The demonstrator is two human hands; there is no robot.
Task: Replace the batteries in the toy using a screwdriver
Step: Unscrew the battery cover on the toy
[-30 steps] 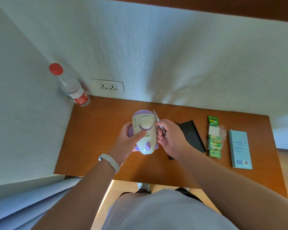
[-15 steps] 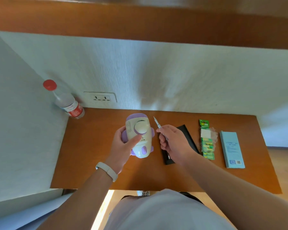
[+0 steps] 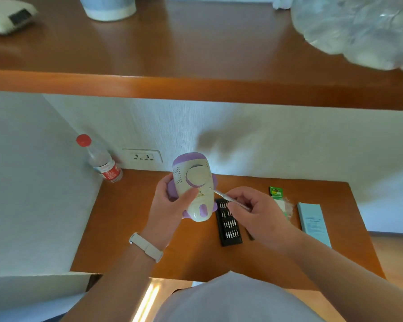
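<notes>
My left hand [image 3: 170, 205] grips a cream and purple toy [image 3: 194, 184] and holds it upright above the wooden desk [image 3: 130, 240], underside towards me. A thin silver screwdriver [image 3: 228, 199] is pinched in my right hand [image 3: 256, 212], its tip touching the toy's right side just below the round cover. A black tray of screwdriver bits [image 3: 228, 223] lies open on the desk under my right hand. A green pack of batteries [image 3: 276, 192] lies to the right, partly hidden by that hand.
A pale blue box [image 3: 313, 223] lies at the desk's right end. A red-capped water bottle [image 3: 99, 159] stands in the back left corner beside a wall socket [image 3: 143, 156]. A wooden shelf [image 3: 196, 89] overhangs the desk, carrying a plastic bag and other items.
The view tilted up, revealing the shelf. My right hand swung the screwdriver from pointing up to pointing left, its tip now on the toy. The bit tray now shows open.
</notes>
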